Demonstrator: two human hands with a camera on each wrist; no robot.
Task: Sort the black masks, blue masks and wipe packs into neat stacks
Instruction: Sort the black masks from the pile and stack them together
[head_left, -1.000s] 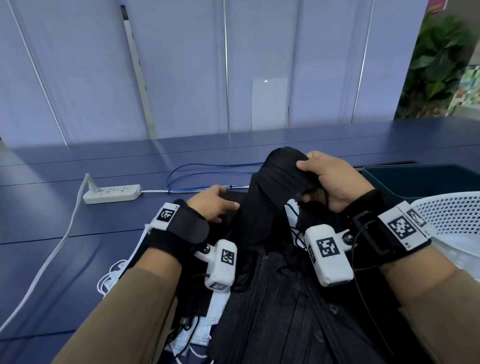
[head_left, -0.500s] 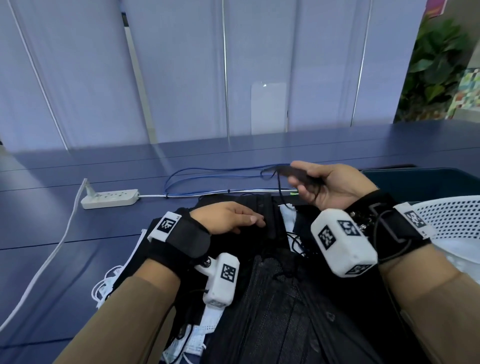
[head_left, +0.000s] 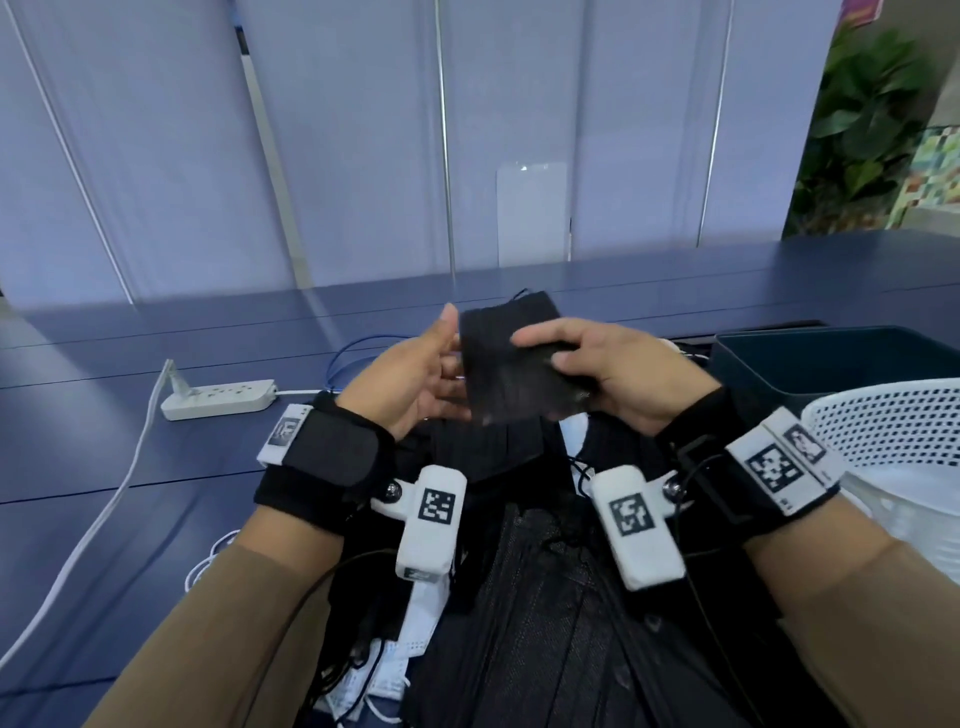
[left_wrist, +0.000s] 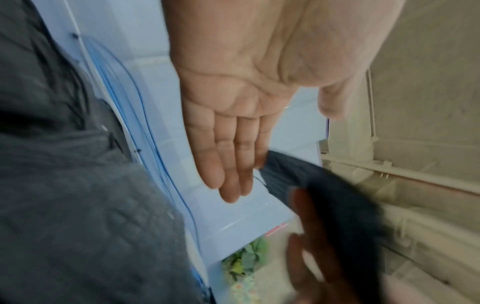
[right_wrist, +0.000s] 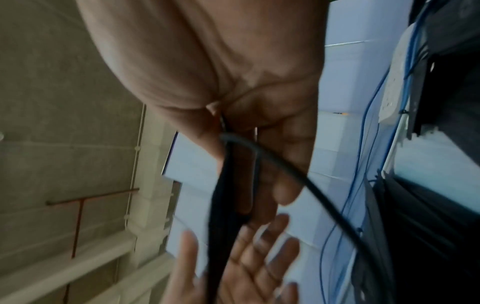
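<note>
My right hand (head_left: 550, 351) pinches a black mask (head_left: 506, 374) between thumb and fingers and holds it up above the table. In the right wrist view the black mask (right_wrist: 223, 185) shows edge-on in that pinch. My left hand (head_left: 441, 364) is open, palm turned toward the mask's left edge, fingers straight (left_wrist: 233, 164). The blurred black mask (left_wrist: 324, 195) lies just past those fingertips. Below both wrists lies a pile of black masks (head_left: 530, 613). Several light blue masks (head_left: 400, 670) stick out from under the pile at lower left. No wipe packs are in view.
A white power strip (head_left: 218, 399) with its cord lies to the left, a blue cable (head_left: 353, 353) behind it. At right stand a white perforated basket (head_left: 893, 436) and a dark bin (head_left: 831, 358). The blue table (head_left: 130, 519) shows bare at left.
My right hand has turned the black mask upright in front of me. My left hand has lifted off the pile and opened beside the mask.
</note>
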